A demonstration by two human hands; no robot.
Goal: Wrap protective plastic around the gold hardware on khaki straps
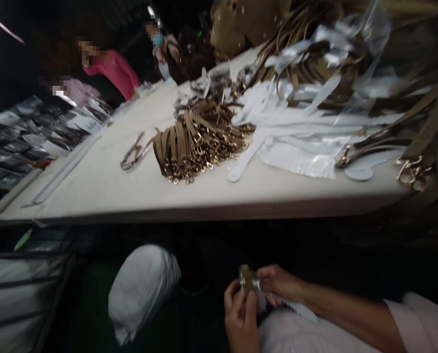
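Lower right of the frame: the left hand (241,314) is closed around a small brown piece (249,281), thumb in front, apparently steadying it; the right hand (279,283) curls at its edge, grip unclear from here. Brown straps (191,137), upper centre, lie bunched, presumably for order.

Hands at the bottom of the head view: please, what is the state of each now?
Left hand: closed, holding a small brown bundle.
Right hand: fingers curled at the bundle's side; whether it grips cannot be told.

Held item (251,283) before table (101,181) with straps (194,135)
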